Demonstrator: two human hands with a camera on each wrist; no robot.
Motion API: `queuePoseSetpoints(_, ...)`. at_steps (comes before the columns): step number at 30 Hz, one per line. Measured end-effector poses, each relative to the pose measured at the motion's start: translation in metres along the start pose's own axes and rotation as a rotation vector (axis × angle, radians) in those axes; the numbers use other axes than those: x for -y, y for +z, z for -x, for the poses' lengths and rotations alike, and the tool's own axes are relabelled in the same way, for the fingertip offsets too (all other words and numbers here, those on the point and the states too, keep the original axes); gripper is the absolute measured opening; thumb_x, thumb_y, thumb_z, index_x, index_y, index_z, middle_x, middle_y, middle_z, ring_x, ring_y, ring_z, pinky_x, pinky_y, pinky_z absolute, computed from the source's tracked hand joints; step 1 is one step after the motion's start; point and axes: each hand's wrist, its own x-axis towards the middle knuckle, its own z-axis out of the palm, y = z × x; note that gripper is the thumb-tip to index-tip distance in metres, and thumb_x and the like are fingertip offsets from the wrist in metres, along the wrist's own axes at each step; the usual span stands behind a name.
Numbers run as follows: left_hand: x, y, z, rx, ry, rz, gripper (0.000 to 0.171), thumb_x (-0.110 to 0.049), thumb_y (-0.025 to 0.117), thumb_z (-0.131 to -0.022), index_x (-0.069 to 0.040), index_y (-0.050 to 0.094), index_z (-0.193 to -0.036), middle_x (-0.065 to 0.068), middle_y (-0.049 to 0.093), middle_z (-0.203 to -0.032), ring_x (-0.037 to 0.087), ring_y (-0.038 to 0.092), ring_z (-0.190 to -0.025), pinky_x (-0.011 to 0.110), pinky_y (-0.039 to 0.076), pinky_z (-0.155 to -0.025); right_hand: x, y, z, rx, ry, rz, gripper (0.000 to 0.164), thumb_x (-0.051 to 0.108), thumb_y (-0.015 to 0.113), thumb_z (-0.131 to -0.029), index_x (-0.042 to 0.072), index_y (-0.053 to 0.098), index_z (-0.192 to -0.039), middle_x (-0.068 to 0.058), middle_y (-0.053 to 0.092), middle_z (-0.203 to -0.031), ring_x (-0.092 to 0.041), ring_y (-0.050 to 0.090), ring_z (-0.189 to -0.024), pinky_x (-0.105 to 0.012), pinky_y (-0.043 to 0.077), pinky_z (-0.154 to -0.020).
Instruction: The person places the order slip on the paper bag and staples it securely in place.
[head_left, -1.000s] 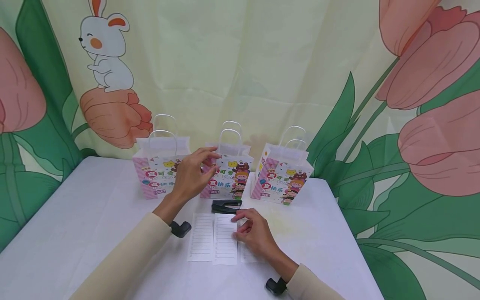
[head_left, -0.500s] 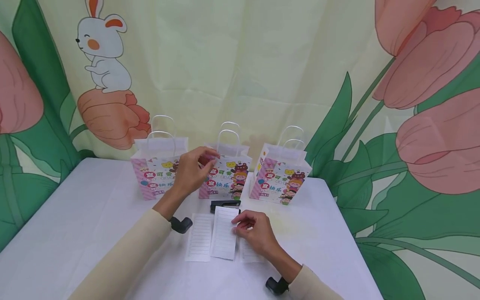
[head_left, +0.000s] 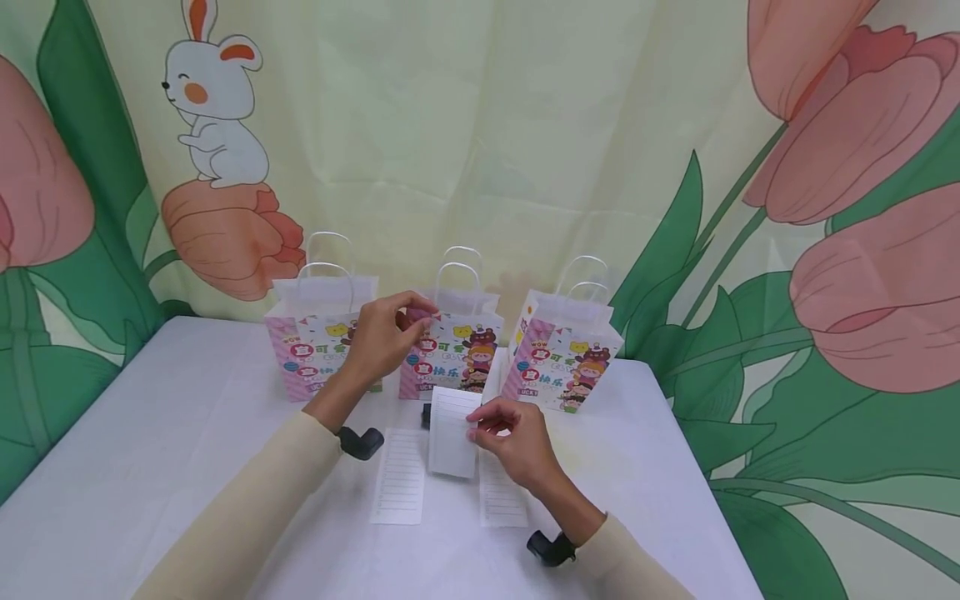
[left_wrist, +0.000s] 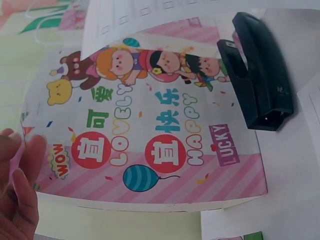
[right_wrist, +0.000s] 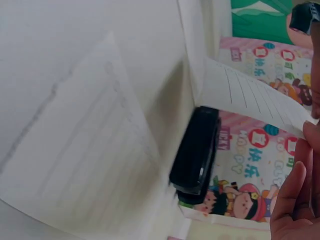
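My left hand (head_left: pixel 381 340) pinches the upper left edge of the middle paper gift bag (head_left: pixel 457 367), which is printed with cartoon figures and has white handles. In the left wrist view its fingertips (left_wrist: pixel 32 160) sit at the bag's corner. My right hand (head_left: pixel 519 440) pinches the right edge of a lined paper slip (head_left: pixel 452 446), lifted and slightly bent in front of that bag. Behind the slip, a black stapler (left_wrist: pixel 260 75) lies at the bag's foot, mostly hidden in the head view.
Two more lined slips lie on the white tablecloth, a left slip (head_left: pixel 398 479) and a right slip (head_left: pixel 502 492). Similar gift bags stand on either side: a left bag (head_left: pixel 300 358) and a right bag (head_left: pixel 562 367). A printed curtain (head_left: pixel 480 125) hangs behind the table.
My right hand has lifted the middle slip off the table and moved it toward the middle bag, covering most of the stapler. The left hand has stayed at the bag's edge.
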Motion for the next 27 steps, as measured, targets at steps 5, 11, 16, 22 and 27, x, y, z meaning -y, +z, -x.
queuePoseSetpoints(5, -0.001, -0.002, -0.002, 0.036, -0.023, 0.011, 0.016, -0.01, 0.076, -0.099, -0.011, 0.078, -0.115, 0.008, 0.078, -0.096, 0.025, 0.067, -0.068, 0.026, 0.055, -0.06, 0.007, -0.003, -0.01, -0.053, -0.001, -0.009, 0.017, 0.008, 0.087, -0.087, 0.019, 0.083, -0.1, -0.001, 0.078, -0.097, -0.022, 0.068, -0.083, -0.025, 0.061, -0.078)
queuePoseSetpoints(11, -0.002, -0.006, -0.006, 0.071, -0.037, 0.004, 0.014, -0.007, 0.076, -0.098, -0.01, 0.079, -0.111, 0.008, 0.08, -0.103, 0.022, 0.064, -0.064, 0.025, 0.054, -0.058, 0.013, -0.009, -0.026, -0.109, -0.024, -0.025, 0.017, 0.005, 0.087, -0.087, 0.016, 0.083, -0.1, -0.004, 0.077, -0.095, -0.022, 0.068, -0.082, -0.023, 0.059, -0.074)
queuePoseSetpoints(16, -0.002, -0.008, -0.008, 0.09, -0.036, -0.014, 0.013, -0.006, 0.077, -0.097, -0.011, 0.079, -0.109, 0.007, 0.08, -0.101, 0.021, 0.062, -0.063, 0.026, 0.052, -0.057, 0.018, -0.013, -0.041, -0.119, -0.062, -0.055, 0.017, 0.005, 0.085, -0.088, 0.015, 0.081, -0.101, -0.007, 0.076, -0.097, -0.024, 0.067, -0.083, -0.022, 0.057, -0.071)
queuePoseSetpoints(22, -0.002, -0.008, -0.009, 0.094, -0.043, -0.042, 0.013, -0.007, 0.08, -0.094, -0.012, 0.08, -0.107, 0.006, 0.077, -0.096, 0.023, 0.061, -0.069, 0.029, 0.055, -0.061, 0.019, -0.013, -0.055, -0.126, -0.085, -0.068, 0.016, 0.004, 0.084, -0.089, 0.014, 0.082, -0.102, -0.008, 0.076, -0.098, -0.024, 0.067, -0.084, -0.024, 0.058, -0.074)
queuePoseSetpoints(27, -0.002, -0.007, -0.01, 0.089, -0.034, -0.056, 0.013, -0.005, 0.081, -0.093, -0.012, 0.08, -0.104, 0.005, 0.076, -0.095, 0.023, 0.061, -0.072, 0.029, 0.056, -0.062, 0.021, -0.013, -0.065, -0.131, -0.13, -0.073, 0.015, 0.003, 0.083, -0.09, 0.012, 0.082, -0.102, -0.009, 0.076, -0.099, -0.025, 0.067, -0.084, -0.024, 0.058, -0.075)
